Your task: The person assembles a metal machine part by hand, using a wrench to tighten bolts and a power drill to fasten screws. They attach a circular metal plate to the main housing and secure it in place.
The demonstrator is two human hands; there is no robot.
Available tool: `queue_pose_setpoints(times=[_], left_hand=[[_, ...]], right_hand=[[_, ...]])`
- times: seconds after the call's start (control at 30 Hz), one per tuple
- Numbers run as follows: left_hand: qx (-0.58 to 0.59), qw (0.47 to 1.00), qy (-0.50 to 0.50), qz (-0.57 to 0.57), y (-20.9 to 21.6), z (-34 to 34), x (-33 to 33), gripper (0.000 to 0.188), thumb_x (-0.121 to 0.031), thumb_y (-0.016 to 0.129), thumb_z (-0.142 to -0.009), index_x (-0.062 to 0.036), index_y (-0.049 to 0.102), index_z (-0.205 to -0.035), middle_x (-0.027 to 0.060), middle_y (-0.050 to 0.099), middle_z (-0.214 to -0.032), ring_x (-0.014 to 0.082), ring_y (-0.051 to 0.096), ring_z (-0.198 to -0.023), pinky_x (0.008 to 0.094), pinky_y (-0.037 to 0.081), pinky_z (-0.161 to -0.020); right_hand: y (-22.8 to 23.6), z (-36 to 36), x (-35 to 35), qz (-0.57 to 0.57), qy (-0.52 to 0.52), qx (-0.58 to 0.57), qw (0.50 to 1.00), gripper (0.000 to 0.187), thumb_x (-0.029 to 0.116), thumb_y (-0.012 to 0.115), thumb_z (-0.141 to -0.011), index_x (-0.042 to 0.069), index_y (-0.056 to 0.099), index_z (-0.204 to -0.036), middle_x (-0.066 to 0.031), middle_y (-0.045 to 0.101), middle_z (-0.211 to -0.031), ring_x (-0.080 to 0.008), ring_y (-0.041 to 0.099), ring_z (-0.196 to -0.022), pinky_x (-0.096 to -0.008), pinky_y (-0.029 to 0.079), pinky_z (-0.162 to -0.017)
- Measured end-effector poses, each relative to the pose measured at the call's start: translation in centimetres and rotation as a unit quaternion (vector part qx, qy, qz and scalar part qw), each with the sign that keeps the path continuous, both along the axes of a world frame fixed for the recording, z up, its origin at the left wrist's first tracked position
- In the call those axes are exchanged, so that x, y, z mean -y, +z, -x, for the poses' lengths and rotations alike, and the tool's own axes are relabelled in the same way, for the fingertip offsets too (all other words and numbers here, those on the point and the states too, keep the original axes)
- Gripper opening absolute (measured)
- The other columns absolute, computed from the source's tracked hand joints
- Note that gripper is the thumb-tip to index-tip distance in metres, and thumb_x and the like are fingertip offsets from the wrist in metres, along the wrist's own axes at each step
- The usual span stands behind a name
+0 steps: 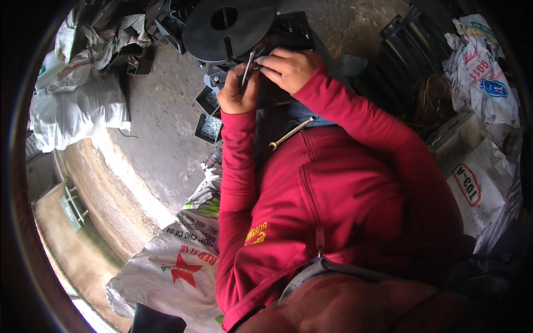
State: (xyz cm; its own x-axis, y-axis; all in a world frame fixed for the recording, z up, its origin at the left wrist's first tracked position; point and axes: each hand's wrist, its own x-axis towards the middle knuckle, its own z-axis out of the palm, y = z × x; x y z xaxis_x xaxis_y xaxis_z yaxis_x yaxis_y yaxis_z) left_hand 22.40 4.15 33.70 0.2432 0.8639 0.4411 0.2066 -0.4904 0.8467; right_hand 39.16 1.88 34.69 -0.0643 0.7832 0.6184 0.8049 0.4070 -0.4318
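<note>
My left hand (239,93) is closed round a slim, straight metal tool (248,67) that points up and away. Its exact kind does not show. Beside the tool's upper part, the fingers of my right hand (288,67) are pinched together on a small dark piece too tiny to name. Just beyond both hands is a large round black disc (250,36) with a centre hole and a slot facing me. A combination wrench (291,133) lies across my lap, touched by neither hand.
Left of my hands, two small black bins (210,127) hold small metal parts, with a power drill (214,156) nearer me. White sacks (166,277) lie at the lower left. Stacked black curved parts (397,53) and more sacks (480,72) stand on the right.
</note>
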Motion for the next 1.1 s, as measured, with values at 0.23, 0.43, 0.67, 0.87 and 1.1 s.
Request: queue_pose_setpoints(times=[0.23,0.43,0.67,0.87,1.1], left_hand=[[0.03,0.999,-0.039,0.019,-0.2,0.4,0.1,0.025,-0.005,0.066,-0.089,-0.0027,0.061,-0.113,0.0045,0.069,-0.095,0.005,0.061,-0.081,0.0202,0.049,-0.073],[-0.12,0.99,0.076,0.003,1.6,1.8,4.5,0.04,0.001,0.05,-0.094,-0.0009,0.049,-0.134,0.0051,0.062,-0.078,0.0073,0.051,-0.063,0.0217,0.044,-0.059],[-0.185,0.975,0.08,-0.09,1.9,1.0,5.4,0.052,0.008,0.048,-0.09,-0.0059,0.048,-0.14,0.0192,0.067,-0.105,0.0143,0.061,-0.065,0.0258,0.049,-0.061],[-0.205,0.968,0.089,-0.112,3.6,0.7,6.0,0.053,0.005,0.054,-0.089,-0.008,0.049,-0.14,0.019,0.068,-0.094,0.0155,0.063,-0.062,0.0287,0.05,-0.058],[-0.213,0.963,0.098,-0.13,3.1,0.8,5.4,0.052,0.005,0.054,-0.089,-0.0062,0.048,-0.14,0.02,0.066,-0.092,0.0205,0.063,-0.063,0.0298,0.049,-0.058]], right_hand=[[-0.1,0.2,0.3,-0.005,-0.003,0.002,1.0,0.017,0.022,0.073,-0.077,0.015,0.073,-0.093,0.0028,0.064,-0.079,-0.0184,0.065,-0.064,-0.0298,0.052,-0.055],[-0.7,0.2,0.2,-0.018,-0.005,-0.027,0.999,0.013,0.022,0.073,-0.078,0.014,0.073,-0.088,0.0021,0.065,-0.077,-0.0183,0.065,-0.063,-0.03,0.051,-0.054],[-0.8,0.2,0.0,-0.021,-0.002,-0.035,0.999,0.012,0.022,0.075,-0.078,0.014,0.073,-0.086,-0.0003,0.063,-0.073,-0.0199,0.064,-0.061,-0.0308,0.05,-0.053],[-0.8,0.4,0.1,-0.021,-0.015,-0.05,0.998,0.012,0.022,0.076,-0.076,0.014,0.072,-0.084,-0.0006,0.061,-0.071,-0.0211,0.063,-0.06,-0.0316,0.05,-0.052],[-0.7,0.1,0.0,-0.012,-0.015,-0.048,0.999,0.012,0.025,0.075,-0.078,0.015,0.073,-0.084,-0.0006,0.063,-0.072,-0.0212,0.064,-0.061,-0.0327,0.051,-0.052]])
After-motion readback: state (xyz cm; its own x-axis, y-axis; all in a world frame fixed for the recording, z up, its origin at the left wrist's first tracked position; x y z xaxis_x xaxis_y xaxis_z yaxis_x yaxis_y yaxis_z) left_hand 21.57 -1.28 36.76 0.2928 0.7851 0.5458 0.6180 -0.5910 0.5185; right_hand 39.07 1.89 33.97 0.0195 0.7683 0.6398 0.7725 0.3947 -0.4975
